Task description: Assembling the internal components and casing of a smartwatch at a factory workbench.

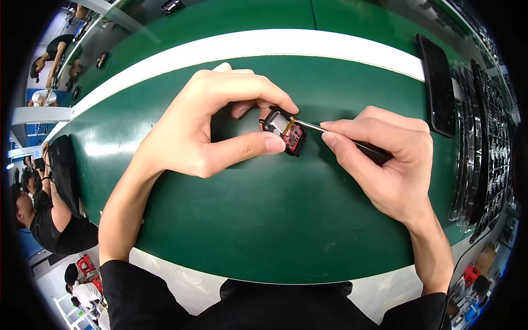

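Where a glossy green work surface [247, 225] is bordered along its far side by a broad white strip [247, 45], the following are listed. Left hand [192, 124]: curled, with a small black rounded-rectangular device [285, 131] pinched between thumb and fingers; the device is held over the surface, nearer the far edge, its red circuit board [295, 136] exposed. Slim silver metal tool [311, 126]: tip set at the device's right rim. Right hand [385, 165]: tool gripped between thumb and forefinger. Flat black rectangular slab [438, 88]: placed by the far right corner. Clear plastic trays [463, 148]: stacked along the right edge.
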A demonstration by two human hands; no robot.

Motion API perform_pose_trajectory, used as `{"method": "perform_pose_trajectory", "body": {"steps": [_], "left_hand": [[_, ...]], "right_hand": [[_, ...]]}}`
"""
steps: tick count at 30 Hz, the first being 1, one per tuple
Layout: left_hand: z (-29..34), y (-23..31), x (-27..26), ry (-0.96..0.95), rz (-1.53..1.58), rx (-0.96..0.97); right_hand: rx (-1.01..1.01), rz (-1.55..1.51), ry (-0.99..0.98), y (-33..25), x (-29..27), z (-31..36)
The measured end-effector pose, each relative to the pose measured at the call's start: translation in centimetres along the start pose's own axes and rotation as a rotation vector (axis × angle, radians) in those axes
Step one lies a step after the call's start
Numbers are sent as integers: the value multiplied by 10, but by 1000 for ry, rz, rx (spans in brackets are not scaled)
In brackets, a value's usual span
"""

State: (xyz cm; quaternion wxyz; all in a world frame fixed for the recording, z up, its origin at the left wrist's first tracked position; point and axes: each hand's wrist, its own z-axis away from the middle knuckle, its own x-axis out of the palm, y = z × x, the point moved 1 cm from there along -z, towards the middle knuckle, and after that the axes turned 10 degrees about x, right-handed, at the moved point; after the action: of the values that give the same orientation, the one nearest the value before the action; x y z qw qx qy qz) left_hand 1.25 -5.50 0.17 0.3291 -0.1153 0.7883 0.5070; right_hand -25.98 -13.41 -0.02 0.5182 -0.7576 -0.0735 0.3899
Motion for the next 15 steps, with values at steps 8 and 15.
{"method": "perform_pose_trajectory", "body": {"steps": [8,15], "left_hand": [[-2,3,3,18,-25,35],[-1,2,2,22,-10,38]], "right_hand": [[1,19,7,0,-2,0],[35,-1,-2,-1,-1,0]]}}
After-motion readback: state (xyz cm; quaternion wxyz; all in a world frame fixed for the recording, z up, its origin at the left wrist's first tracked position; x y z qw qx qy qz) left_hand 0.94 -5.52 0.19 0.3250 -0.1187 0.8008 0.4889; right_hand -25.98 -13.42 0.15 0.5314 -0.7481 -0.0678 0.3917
